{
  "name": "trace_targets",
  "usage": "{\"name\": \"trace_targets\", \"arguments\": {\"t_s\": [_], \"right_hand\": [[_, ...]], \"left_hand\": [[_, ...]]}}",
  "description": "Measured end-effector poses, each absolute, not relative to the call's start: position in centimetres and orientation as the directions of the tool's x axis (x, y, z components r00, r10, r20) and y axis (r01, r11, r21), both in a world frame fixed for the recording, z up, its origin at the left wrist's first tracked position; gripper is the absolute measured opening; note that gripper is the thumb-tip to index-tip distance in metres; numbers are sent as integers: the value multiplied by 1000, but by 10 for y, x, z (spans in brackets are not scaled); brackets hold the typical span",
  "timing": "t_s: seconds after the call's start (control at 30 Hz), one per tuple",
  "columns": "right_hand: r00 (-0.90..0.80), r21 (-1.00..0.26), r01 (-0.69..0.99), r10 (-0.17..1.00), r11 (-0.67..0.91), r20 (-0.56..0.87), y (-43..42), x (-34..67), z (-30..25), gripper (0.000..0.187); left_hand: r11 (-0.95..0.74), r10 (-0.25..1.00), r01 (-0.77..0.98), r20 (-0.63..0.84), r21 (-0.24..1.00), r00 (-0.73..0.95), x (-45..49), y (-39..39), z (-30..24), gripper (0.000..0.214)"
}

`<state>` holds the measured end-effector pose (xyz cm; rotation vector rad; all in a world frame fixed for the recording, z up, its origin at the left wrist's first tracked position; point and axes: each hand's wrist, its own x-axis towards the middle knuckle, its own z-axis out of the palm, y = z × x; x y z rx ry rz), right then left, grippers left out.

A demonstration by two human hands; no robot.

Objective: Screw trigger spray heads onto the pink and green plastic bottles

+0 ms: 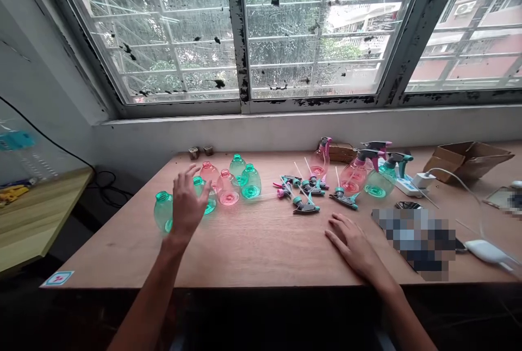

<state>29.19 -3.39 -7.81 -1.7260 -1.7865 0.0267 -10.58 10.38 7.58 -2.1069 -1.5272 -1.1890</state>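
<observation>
My left hand [188,201] is raised over the left of the table, thumb apart from the fingers. It partly covers a green bottle [163,209] on its left and another green bottle [210,202] on its right; whether it touches either I cannot tell. Close by stand pink bottles [228,190] and further green bottles [251,183], all without tops. My right hand [351,242] lies flat on the tabletop with nothing in it. Beyond its fingertips are several loose trigger spray heads [306,208] with white tubes.
Spray bottles with heads fitted, such as a pink one [354,177] and a green one [379,181], stand behind a blurred flat object [420,239]. An open cardboard box [460,160], a power strip [408,186] and a white cable lie at right. A window spans the back.
</observation>
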Motion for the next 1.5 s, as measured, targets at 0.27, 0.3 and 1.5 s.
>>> {"name": "trace_targets", "arguments": {"t_s": [0.27, 0.3, 1.5], "right_hand": [[69, -452, 881, 908, 139, 414, -35, 293, -75, 34], [69, -449, 883, 908, 138, 414, -35, 292, -74, 34], [149, -558, 780, 782, 283, 605, -34, 239, -42, 34]], "left_hand": [[-340, 714, 926, 686, 163, 141, -96, 93, 41, 53], [-353, 710, 922, 687, 160, 153, -95, 84, 38, 52], [-553, 833, 475, 444, 685, 329, -21, -2, -36, 81]]}}
